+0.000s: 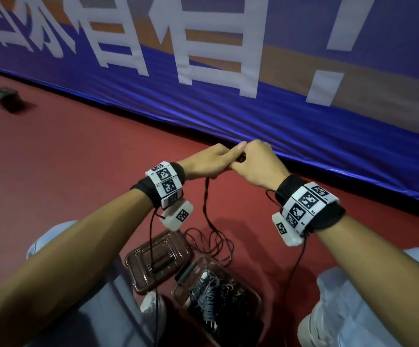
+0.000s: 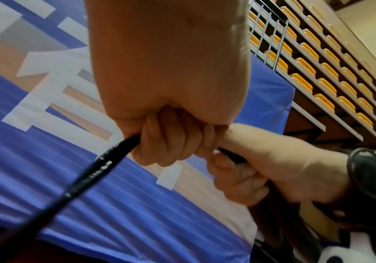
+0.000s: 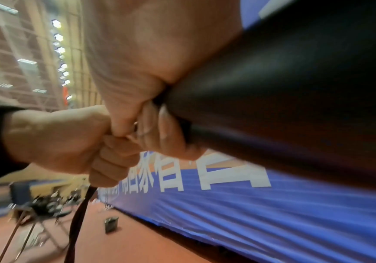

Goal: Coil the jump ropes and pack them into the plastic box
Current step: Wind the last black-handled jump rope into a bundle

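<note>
Both hands meet above the red floor [image 1: 78, 151], near the blue banner [image 1: 303, 146]: left hand [image 1: 208, 162] fingers curled tight around the black jump rope [image 1: 207, 206], right hand [image 1: 258, 164] likewise clenched on the same rope's black handle [image 3: 295, 92], knuckles touching. Rope hangs down from the grip, its slack looped on the floor just beyond the boxes. Near the person's knees, the open clear plastic box [image 1: 254, 303] holds a pile of dark and grey coiled ropes [image 1: 211, 296]; its brownish lid [image 1: 138, 261] lies flat just left of it.
</note>
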Demonstrator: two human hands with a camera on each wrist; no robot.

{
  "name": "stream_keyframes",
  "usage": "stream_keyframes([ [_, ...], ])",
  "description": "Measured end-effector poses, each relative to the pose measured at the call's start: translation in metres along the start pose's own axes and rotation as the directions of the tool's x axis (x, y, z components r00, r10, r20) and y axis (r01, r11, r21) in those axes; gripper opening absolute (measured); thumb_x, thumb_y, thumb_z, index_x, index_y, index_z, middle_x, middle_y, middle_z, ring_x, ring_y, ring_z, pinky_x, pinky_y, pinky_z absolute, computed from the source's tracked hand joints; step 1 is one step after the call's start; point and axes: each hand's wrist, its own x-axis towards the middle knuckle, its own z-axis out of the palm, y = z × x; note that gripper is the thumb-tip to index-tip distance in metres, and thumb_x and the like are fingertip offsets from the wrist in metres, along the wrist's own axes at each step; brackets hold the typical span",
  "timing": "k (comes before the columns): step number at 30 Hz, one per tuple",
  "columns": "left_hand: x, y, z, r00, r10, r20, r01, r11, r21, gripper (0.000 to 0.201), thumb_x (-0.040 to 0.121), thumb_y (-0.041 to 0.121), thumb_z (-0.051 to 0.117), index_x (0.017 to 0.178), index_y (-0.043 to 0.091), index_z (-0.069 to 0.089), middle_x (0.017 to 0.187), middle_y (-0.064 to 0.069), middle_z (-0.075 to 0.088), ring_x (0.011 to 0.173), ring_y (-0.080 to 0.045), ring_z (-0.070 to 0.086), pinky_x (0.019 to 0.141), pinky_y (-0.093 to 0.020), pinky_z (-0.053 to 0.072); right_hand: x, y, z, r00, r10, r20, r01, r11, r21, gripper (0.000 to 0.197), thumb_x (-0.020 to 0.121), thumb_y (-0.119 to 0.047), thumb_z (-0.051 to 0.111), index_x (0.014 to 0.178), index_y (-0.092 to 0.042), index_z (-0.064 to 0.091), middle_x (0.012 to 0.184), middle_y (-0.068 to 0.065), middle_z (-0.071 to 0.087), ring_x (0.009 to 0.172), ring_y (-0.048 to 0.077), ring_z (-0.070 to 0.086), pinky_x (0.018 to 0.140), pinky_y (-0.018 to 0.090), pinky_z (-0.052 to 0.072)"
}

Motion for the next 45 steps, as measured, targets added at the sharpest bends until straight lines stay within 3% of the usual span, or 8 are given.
stream_keyframes([
  [6,0.009,-0.004,-0.026,0.947,-0.022,-0.320,-0.021,0.991,-0.130,0.059,0.094,0.055,0.059,0.055,0.015,0.040,0.055,-0.007,0.031,0.044,-0.016,0.021,0.045,-0.028,0.017,0.001,0.020,-0.017,0.952,0.030,0.304,-0.134,0.935,0.328,0.044,0.087,-0.049,0.077,0.072,-0.011,0.059,0.058,0.007,0.062,0.049,0.019,0.057,0.053,0.030,0.046],
  [15,0.017,-0.022,-0.038,0.814,-0.200,-0.545,-0.022,0.928,-0.372,0.051,0.099,0.033,0.056,0.054,0.022,0.035,0.045,0.007,0.027,0.042,-0.012,0.019,0.045,-0.024,0.015,-0.008,0.015,-0.003,0.935,-0.015,0.355,-0.147,0.893,0.425,0.033,0.099,-0.035,0.067,0.091,-0.003,0.061,0.069,0.008,0.061,0.052,0.016,0.061,0.049,0.028,0.055],
  [24,0.021,-0.020,-0.037,0.821,-0.241,-0.518,-0.021,0.894,-0.448,0.051,0.099,0.036,0.053,0.055,0.023,0.031,0.047,0.003,0.025,0.044,-0.010,0.019,0.047,-0.024,0.014,-0.011,-0.001,0.001,0.932,0.066,0.356,-0.292,0.719,0.631,0.036,0.091,-0.041,0.075,0.075,-0.018,0.053,0.056,0.002,0.047,0.040,0.013,0.033,0.041,0.021,0.025],
  [28,0.019,-0.003,-0.035,0.842,-0.199,-0.501,-0.096,0.860,-0.502,0.058,0.103,0.047,0.040,0.052,0.019,0.033,0.050,-0.003,0.025,0.044,-0.013,0.019,0.051,-0.031,0.012,-0.013,-0.013,0.010,0.988,0.040,0.147,-0.139,0.636,0.759,0.032,0.094,-0.030,0.073,0.072,-0.011,0.058,0.057,0.010,0.051,0.039,0.016,0.035,0.042,0.022,0.027],
  [33,0.021,-0.003,-0.001,0.929,-0.124,-0.349,0.005,0.946,-0.324,0.058,0.105,0.039,0.025,0.056,0.014,0.047,0.052,-0.011,0.037,0.042,-0.017,0.032,0.045,-0.023,0.022,0.000,-0.019,-0.011,0.977,0.134,-0.168,0.088,0.460,0.884,0.032,0.096,-0.030,0.072,0.075,-0.007,0.061,0.048,0.011,0.045,0.038,0.019,0.039,0.039,0.023,0.027],
  [40,0.018,0.000,0.033,0.996,-0.028,-0.087,0.021,0.997,-0.076,0.045,0.093,0.044,0.032,0.081,0.009,0.058,0.064,-0.011,0.053,0.049,-0.017,0.047,0.049,-0.026,0.034,-0.001,-0.012,-0.013,0.987,0.156,-0.026,-0.033,0.366,0.930,0.040,0.096,-0.042,0.069,0.072,-0.010,0.065,0.069,0.022,0.050,0.041,0.018,0.036,0.046,0.028,0.023],
  [43,0.019,-0.014,0.011,0.968,0.051,-0.246,0.060,0.904,0.423,0.056,0.093,0.041,0.059,0.131,0.002,0.044,0.119,-0.019,0.061,0.104,-0.029,0.062,0.080,-0.033,0.046,0.001,-0.008,-0.009,0.969,0.243,0.040,-0.151,0.459,0.875,0.039,0.096,-0.039,0.069,0.072,-0.008,0.063,0.078,0.019,0.058,0.039,0.015,0.040,0.043,0.020,0.025],
  [45,0.017,-0.022,-0.005,0.855,0.314,-0.413,0.055,0.737,0.674,0.081,0.085,0.028,0.070,0.147,-0.001,0.027,0.144,-0.021,0.043,0.130,-0.035,0.047,0.102,-0.042,0.045,-0.001,-0.004,-0.009,0.967,0.225,0.116,-0.225,0.552,0.803,0.035,0.098,-0.035,0.068,0.077,-0.007,0.061,0.073,0.013,0.060,0.036,0.012,0.040,0.039,0.017,0.023],
])
